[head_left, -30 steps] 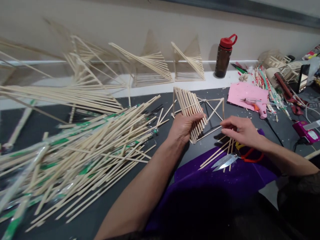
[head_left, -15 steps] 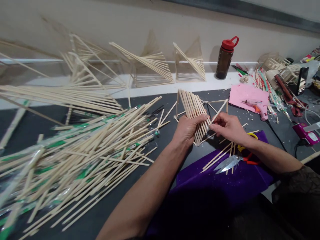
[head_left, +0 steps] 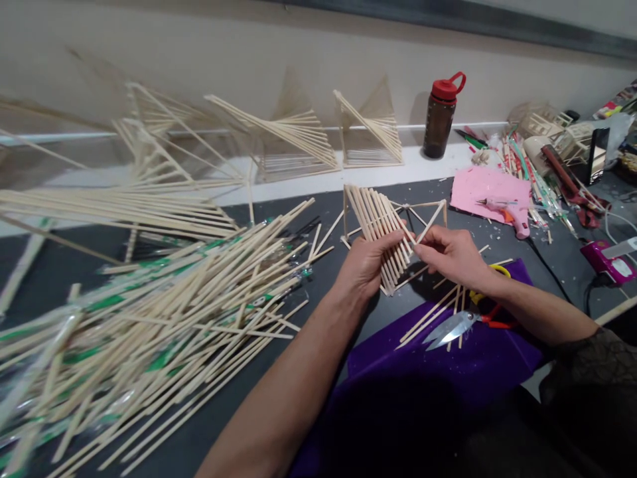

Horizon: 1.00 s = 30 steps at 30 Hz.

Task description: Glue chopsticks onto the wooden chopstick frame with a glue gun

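Note:
Between my hands is a small twisted frame (head_left: 377, 222) of thin wooden sticks, glued side by side in a slanting row. My left hand (head_left: 362, 265) grips its lower left side, the thumb lying across the sticks. On the right edge of the row, my right hand (head_left: 448, 255) pinches the end of a wooden stick (head_left: 407, 229) between thumb and fingers. Open triangular parts of the frame stretch out behind the right hand. Scissors (head_left: 455, 330) with red and yellow handles lie below that hand, beside several cut sticks (head_left: 430, 317) on a purple cloth (head_left: 388, 355).
A big pile of loose sticks (head_left: 199, 318) and plastic wrappers covers the left of the dark table. Similar stick models (head_left: 298, 133) line the wall. At the right are a red-capped bottle (head_left: 440, 119), a pink glue gun (head_left: 507, 207) on a pink sheet (head_left: 468, 186), and cables.
The whole scene has shifted slightly left in the picture as the camera turned. Both hands keep nearly the same hold on the frame and the stick.

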Available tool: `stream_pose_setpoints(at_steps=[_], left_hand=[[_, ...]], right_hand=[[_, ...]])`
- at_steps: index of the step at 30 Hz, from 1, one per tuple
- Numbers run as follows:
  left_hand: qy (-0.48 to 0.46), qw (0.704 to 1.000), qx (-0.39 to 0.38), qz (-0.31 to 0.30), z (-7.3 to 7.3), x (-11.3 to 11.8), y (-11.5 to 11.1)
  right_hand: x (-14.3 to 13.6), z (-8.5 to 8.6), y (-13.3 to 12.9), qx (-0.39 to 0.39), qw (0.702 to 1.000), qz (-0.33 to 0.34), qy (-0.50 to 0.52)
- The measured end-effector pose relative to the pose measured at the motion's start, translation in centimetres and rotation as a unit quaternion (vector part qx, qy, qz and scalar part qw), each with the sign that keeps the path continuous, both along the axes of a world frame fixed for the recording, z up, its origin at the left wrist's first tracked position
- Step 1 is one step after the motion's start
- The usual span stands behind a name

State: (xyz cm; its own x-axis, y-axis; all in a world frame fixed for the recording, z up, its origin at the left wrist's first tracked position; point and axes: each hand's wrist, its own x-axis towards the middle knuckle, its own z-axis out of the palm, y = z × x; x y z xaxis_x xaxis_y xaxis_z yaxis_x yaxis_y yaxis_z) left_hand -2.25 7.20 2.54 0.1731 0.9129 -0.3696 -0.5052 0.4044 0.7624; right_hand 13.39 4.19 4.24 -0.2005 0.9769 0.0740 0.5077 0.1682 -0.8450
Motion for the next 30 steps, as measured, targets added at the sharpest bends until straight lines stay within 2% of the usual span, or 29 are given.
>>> stream_pose_setpoints(at_steps=[11,30], left_hand=[[-0.032,0.997,-0.030,-0.057,-0.11,-0.67,0.24],[-0.068,0.995,-0.039,-0.063,-0.21,-0.64,0.41]], right_hand=[[0.03,-0.17,-0.02,0.001,1.000,0.005,0.012],[0.28,-0.13,0.06,0.028,0.999,0.017,-0.014]])
